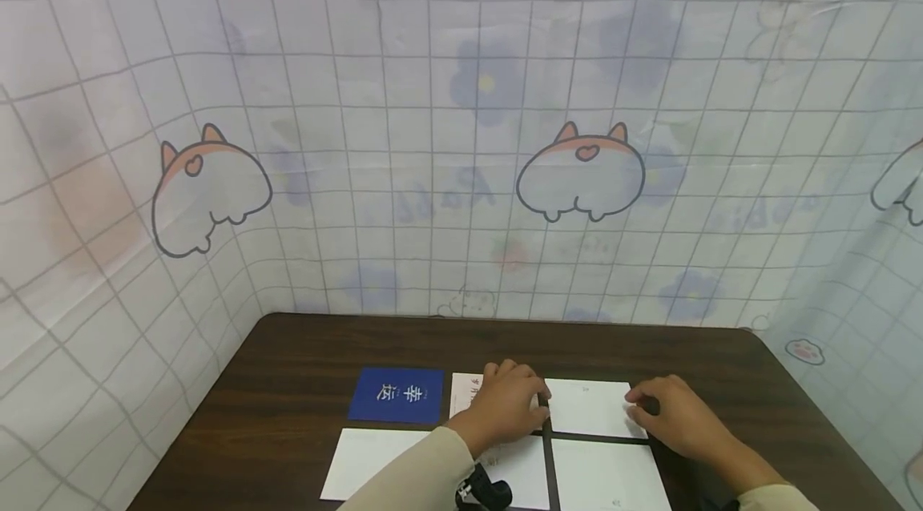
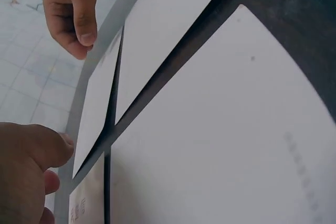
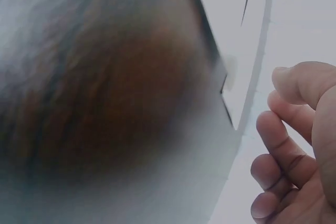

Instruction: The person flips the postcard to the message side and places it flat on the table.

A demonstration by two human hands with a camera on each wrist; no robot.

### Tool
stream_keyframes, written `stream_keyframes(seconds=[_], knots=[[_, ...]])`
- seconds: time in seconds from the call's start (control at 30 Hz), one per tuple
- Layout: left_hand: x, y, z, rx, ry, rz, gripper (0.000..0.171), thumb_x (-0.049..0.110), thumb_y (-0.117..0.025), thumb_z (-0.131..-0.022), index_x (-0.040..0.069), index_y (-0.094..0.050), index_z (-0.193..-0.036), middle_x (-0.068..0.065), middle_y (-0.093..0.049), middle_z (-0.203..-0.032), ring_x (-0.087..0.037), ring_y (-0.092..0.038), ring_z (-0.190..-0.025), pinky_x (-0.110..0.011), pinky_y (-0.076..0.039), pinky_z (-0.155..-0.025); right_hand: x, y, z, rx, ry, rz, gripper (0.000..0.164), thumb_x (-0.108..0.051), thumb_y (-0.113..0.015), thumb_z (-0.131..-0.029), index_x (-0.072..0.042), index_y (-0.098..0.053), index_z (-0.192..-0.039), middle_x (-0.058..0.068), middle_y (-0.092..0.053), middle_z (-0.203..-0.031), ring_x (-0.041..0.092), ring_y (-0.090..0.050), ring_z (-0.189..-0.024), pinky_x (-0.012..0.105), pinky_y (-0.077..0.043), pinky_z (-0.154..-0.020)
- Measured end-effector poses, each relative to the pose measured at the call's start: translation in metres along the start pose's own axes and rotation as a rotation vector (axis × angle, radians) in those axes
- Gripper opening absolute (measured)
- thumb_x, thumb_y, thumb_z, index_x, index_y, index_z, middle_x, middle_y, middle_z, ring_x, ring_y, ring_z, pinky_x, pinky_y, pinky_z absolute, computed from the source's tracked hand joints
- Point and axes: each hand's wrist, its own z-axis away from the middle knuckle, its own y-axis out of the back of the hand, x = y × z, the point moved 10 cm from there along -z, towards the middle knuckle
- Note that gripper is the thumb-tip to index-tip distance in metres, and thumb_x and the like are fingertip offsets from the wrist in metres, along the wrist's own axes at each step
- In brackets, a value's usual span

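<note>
Six cards lie on the table in two rows of three; my hands are at the back row. My left hand [image 1: 505, 405] is over a white card with reddish print [image 1: 465, 389], its fingertips at the left edge of the back right white card [image 1: 590, 407]. My right hand [image 1: 678, 419] is at that card's right edge, fingers loosely bent. In the right wrist view, the right hand's thumb and fingers [image 3: 296, 85] have nothing visible between them. In the left wrist view, the left hand [image 2: 26, 166] has its thumb near the card edges. Whether either hand touches a card is unclear.
A blue card [image 1: 397, 396] with white characters lies at the back left. In front are white cards at left [image 1: 371, 459], middle [image 1: 522, 467] and right [image 1: 609, 475]. The dark wooden table [image 1: 238, 415] meets a gridded curtain [image 1: 433, 271] behind.
</note>
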Motion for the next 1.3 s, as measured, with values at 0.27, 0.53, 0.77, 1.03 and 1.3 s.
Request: stream_keyframes(seconds=[0.27,0.53,0.77,1.03,1.3], knots=[[-0.012,0.013,0.008,0.022,-0.01,-0.002,0.02,0.03,-0.071,-0.093,0.027,-0.077,-0.111,0.012,-0.066,-0.116,-0.013,-0.053,-0.112,-0.04,-0.035,-0.091,-0.015,0.001,-0.004,0.005,0.048,0.008,0.029,-0.028,-0.08,-0.09,-0.012,-0.074,-0.113,-0.003,-0.071,-0.11,0.031,-0.057,-0.111,0.056,-0.048,-0.092],[-0.02,0.019,0.012,0.041,-0.026,-0.025,0.025,0.032,-0.074,-0.091,0.025,-0.075,-0.116,0.011,-0.067,-0.119,-0.014,-0.054,-0.11,-0.039,-0.037,-0.089,-0.024,-0.005,-0.009,-0.006,0.059,-0.001,0.04,-0.033,-0.079,-0.091,-0.01,-0.07,-0.122,0.0,-0.068,-0.113,0.034,-0.054,-0.119,0.058,-0.046,-0.096],[-0.031,0.018,0.014,0.041,-0.001,-0.04,0.028,0.035,-0.075,-0.09,0.027,-0.075,-0.117,0.011,-0.068,-0.119,-0.014,-0.055,-0.111,-0.041,-0.037,-0.09,-0.032,-0.01,-0.014,0.001,0.087,0.013,0.046,-0.034,-0.08,-0.089,-0.009,-0.068,-0.125,0.0,-0.068,-0.112,0.033,-0.055,-0.118,0.055,-0.048,-0.094],[-0.044,0.022,0.019,0.03,0.022,-0.017,0.032,0.034,-0.076,-0.088,0.026,-0.074,-0.119,0.01,-0.068,-0.121,-0.016,-0.055,-0.114,-0.044,-0.036,-0.093,-0.04,-0.013,-0.019,-0.008,0.09,0.009,0.052,-0.035,-0.081,-0.088,-0.007,-0.066,-0.129,0.002,-0.068,-0.114,0.034,-0.055,-0.118,0.055,-0.048,-0.095],[-0.057,0.028,0.026,0.021,0.024,0.028,0.035,0.034,-0.077,-0.089,0.024,-0.073,-0.122,0.009,-0.068,-0.123,-0.017,-0.054,-0.116,-0.043,-0.036,-0.095,-0.048,-0.019,-0.025,-0.035,0.086,-0.011,0.056,-0.039,-0.08,-0.089,-0.007,-0.065,-0.131,0.004,-0.067,-0.121,0.037,-0.053,-0.123,0.059,-0.046,-0.098]])
